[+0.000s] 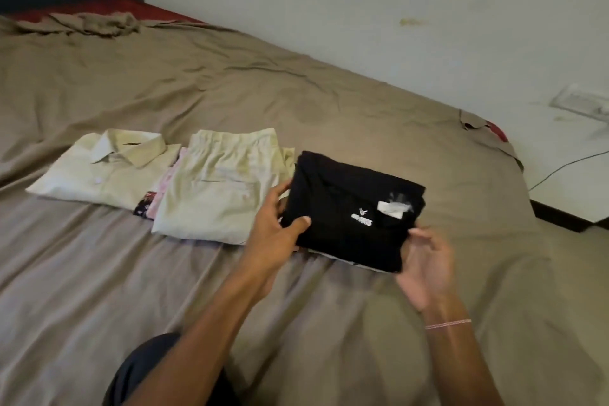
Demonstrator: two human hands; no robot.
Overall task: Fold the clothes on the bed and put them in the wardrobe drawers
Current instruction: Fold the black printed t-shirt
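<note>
Folded black T-shirt (349, 208), pinched at nine o'clock by your left hand (280, 234) and at four by your right hand (425, 264), may unfold if lifted unevenly.

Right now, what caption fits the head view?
Left hand and right hand hold a folded black shirt beside folded trousers.

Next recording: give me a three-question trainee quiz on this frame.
1. True or false: the black garment is folded.
2. What lies directly left of it? A) a towel B) cream trousers C) a pillow
3. Fill in: the ____ hand grips the garment's edge nearest the trousers.
Key: 1 true; 2 B; 3 left hand.
</note>
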